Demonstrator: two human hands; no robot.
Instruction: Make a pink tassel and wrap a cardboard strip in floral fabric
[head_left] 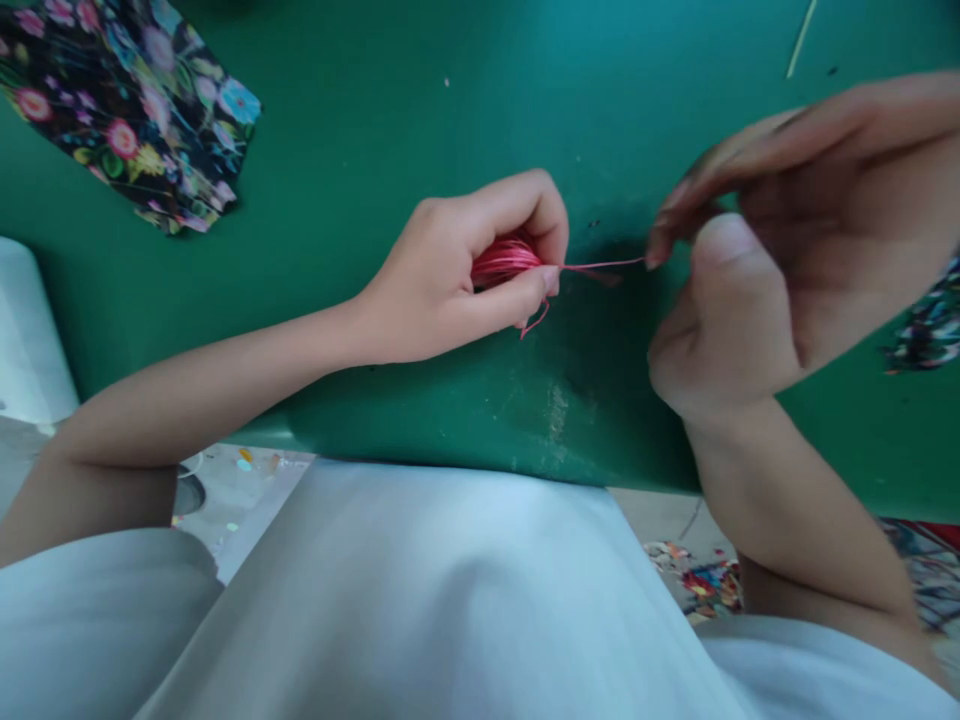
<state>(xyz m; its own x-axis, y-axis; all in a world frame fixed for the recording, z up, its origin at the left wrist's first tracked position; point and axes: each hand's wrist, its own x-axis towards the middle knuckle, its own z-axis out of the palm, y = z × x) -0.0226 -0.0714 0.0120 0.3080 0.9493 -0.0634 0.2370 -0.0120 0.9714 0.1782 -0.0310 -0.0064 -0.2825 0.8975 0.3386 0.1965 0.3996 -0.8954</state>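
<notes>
At the far left, a white object (30,330) stands beside the green worktop (337,120), with a dark floral cloth (142,120) lying above it on the surface. Next, the person's left hand (457,265) curls around a bundle of red thread (504,260) over the worktop's middle, its fingers clasping it. A short loose end (534,322) curves below the thumb. A taut red strand (604,265) runs rightward to the right hand (795,250), whose blurred fingers hold it at their tips. A patterned piece (930,325) lies at the right edge.
</notes>
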